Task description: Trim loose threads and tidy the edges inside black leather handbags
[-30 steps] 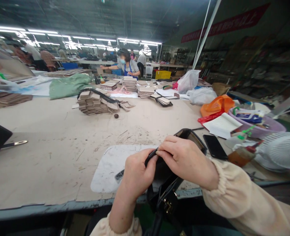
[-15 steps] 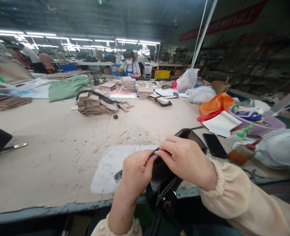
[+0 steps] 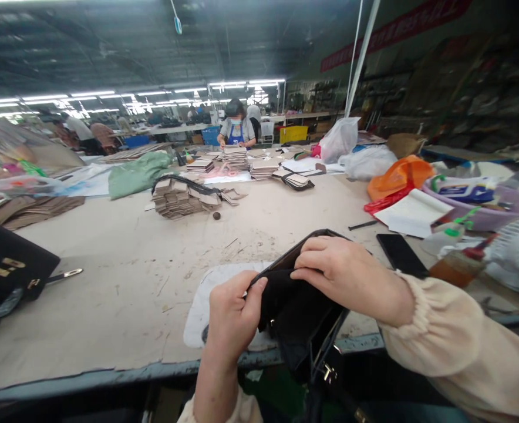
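Observation:
A black handbag with gold-coloured metal fittings is held at the table's front edge, its mouth spread and the dark inside showing. My left hand pinches the left end of its top rim, thumb on the inner side. Further along the same rim, my right hand has its fingers curled over the edge, closed on it. Part of the rim is hidden behind the right hand. Beneath the bag lies a white sheet on the table.
Another black bag with gold letters stands at the left. Stacked brown pieces lie mid-table. On the right are a phone, an amber bottle, a purple basin and a white fan. A co-worker sits opposite.
My hands have moved apart along the rim, the left one leftward. The bag's mouth is wider and more of its inside shows. The view has turned slightly left.

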A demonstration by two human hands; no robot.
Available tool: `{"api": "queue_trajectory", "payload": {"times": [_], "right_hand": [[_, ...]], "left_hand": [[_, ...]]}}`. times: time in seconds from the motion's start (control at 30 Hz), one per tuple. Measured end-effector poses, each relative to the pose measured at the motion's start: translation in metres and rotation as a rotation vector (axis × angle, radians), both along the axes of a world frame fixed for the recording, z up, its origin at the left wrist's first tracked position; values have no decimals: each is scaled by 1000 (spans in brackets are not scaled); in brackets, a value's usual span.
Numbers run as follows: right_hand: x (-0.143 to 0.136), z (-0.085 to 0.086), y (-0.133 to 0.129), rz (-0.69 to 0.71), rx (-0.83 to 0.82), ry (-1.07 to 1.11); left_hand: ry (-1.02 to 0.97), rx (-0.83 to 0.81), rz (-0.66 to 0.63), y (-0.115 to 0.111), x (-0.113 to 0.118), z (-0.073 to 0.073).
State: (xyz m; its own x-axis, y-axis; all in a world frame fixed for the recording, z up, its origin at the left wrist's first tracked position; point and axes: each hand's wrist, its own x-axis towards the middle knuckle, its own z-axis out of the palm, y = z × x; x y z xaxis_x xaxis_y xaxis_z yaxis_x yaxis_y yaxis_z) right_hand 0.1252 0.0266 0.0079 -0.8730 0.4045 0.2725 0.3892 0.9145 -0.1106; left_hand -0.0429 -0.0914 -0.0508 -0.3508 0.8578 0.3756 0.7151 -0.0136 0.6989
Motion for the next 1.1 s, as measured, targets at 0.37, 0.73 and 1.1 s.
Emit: {"api": "queue_trajectory", "payload": {"times": [0.37, 0.73, 1.1], "right_hand": [[-11, -2, -3, -111, -5, -15], [-11, 2, -4, -102, -39, 102], [-24, 6, -5, 97, -49, 91]], "left_hand": [[-38, -26, 13, -5, -3, -2], [-3, -21, 2, -3, -3, 0], [43, -19, 3, -4, -3, 1]]}}
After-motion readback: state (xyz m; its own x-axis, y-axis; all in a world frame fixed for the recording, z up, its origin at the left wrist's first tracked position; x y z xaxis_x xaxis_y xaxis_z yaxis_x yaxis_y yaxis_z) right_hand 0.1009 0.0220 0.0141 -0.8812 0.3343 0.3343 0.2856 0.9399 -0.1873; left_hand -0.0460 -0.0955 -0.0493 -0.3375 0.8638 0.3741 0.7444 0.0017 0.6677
